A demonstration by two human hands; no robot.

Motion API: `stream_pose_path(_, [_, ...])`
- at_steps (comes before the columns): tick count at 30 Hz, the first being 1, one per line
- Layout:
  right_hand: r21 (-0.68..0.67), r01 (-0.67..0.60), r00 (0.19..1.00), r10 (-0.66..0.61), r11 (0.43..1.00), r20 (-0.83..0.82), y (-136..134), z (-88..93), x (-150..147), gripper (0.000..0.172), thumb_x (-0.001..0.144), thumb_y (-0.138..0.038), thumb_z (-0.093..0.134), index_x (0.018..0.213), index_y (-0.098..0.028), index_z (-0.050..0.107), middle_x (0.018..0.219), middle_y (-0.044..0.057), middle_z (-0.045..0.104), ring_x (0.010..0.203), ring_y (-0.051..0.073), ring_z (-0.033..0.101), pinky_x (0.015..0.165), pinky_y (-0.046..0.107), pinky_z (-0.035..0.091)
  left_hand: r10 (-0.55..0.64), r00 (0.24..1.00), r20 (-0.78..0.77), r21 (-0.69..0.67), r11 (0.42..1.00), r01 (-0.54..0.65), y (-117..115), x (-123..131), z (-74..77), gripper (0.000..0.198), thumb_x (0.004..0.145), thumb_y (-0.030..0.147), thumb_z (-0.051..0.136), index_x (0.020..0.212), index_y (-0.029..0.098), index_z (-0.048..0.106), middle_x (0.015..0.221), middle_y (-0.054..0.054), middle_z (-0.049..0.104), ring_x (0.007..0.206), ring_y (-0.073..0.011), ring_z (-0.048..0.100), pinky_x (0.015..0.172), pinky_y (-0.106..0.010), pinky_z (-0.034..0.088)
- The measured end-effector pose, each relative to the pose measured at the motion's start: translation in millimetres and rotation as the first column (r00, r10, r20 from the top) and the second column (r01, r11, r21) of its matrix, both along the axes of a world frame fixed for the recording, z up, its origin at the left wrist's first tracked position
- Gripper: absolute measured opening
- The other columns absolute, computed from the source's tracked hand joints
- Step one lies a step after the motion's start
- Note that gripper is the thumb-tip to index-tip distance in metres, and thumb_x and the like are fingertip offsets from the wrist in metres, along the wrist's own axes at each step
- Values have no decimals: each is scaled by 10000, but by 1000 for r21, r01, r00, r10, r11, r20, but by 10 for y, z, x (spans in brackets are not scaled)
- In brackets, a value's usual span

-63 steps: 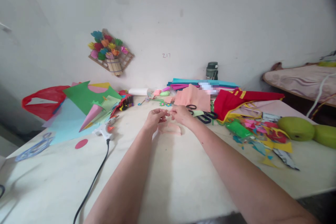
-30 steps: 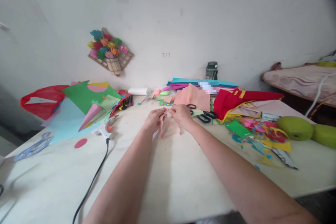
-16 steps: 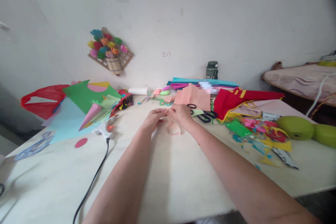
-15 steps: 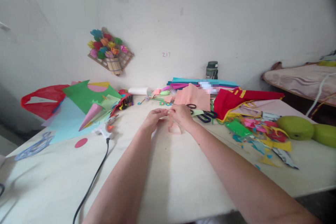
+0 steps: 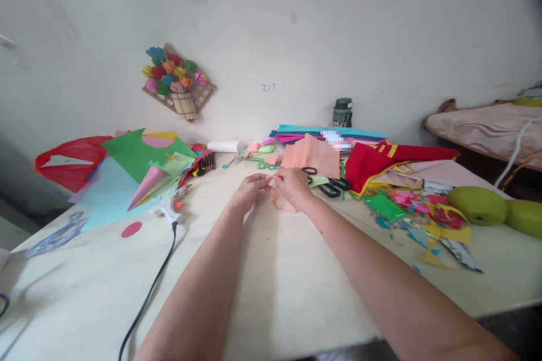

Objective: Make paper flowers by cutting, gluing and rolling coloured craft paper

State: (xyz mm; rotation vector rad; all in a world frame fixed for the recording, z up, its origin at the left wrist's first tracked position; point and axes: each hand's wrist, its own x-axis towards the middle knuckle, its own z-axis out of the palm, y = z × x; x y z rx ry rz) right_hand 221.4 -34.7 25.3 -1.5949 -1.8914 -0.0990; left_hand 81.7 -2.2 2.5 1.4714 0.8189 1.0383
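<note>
Near the middle of the white table, my left hand (image 5: 253, 190) and my right hand (image 5: 293, 186) meet at their fingertips. Both are closed in a pinch on a thin peach paper strip (image 5: 284, 203), whose loose end hangs in a curl below my right hand. The pinched part is small and mostly hidden by the fingers. Black-handled scissors (image 5: 332, 187) and a sheet of peach crepe paper (image 5: 315, 157) lie just beyond my right hand.
On the left, a white glue gun (image 5: 170, 211) with a black cord lies by coloured paper and a pink cone (image 5: 146, 186). Paper scraps (image 5: 427, 231), a red cloth (image 5: 372, 163) and green fruit (image 5: 476, 206) are at right. A dark bottle (image 5: 342, 113) stands behind.
The loose end of the peach strip has shifted a little to the right and changed its curl. Both hands stay in nearly the same place.
</note>
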Motion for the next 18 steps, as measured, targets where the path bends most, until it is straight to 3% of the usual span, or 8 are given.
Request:
stream_pose_path(3, [-9,13,1000,-13,1000,20,-6,15,4,235,782,-242,463,820,-228,695,793,43,681,740,147,580,604,222,331,-3,999,-34,-1,1000,3,-17,-5,13,228,653,356,620,617,135,571,442,14,511,443,-78,434,567,-229,335])
stream_pose_path(7, [-23,23,998,-22,999,51,-8,16,6,228,782,-260,467,792,-216,691,780,49,678,715,148,573,585,226,316,6,999,44,-28,1000,-5,-14,-5,18,188,629,298,632,690,126,588,616,-42,619,615,-133,558,650,-248,382])
stream_pose_path(9, [-19,21,998,-19,1000,58,-7,8,7,228,781,-249,464,765,-205,687,766,56,676,697,149,571,579,231,307,2,996,93,-64,998,4,-11,4,20,173,622,268,622,717,127,586,609,-43,619,613,-138,568,656,-253,393])
stream_pose_path(12, [-9,2,998,-2,1000,57,-4,-5,6,243,792,-229,442,761,-201,681,764,57,674,702,148,573,586,233,305,15,992,129,-99,995,-2,-14,34,23,185,643,313,608,676,136,566,445,11,505,456,-97,486,564,-239,385])
stream_pose_path(15, [-9,3,998,-2,1000,63,2,-11,3,243,801,-235,438,777,-198,678,790,61,675,724,149,575,599,231,311,35,992,123,-125,992,-19,-24,64,21,267,644,397,621,650,139,551,388,61,379,349,-45,322,436,-207,301])
stream_pose_path(18, [-6,26,996,-26,1000,80,7,-15,-1,241,804,-257,442,787,-199,676,813,65,675,739,155,578,599,233,314,73,996,51,-138,988,-65,-29,65,10,335,626,457,631,688,132,578,429,42,434,339,-28,258,385,-196,203])
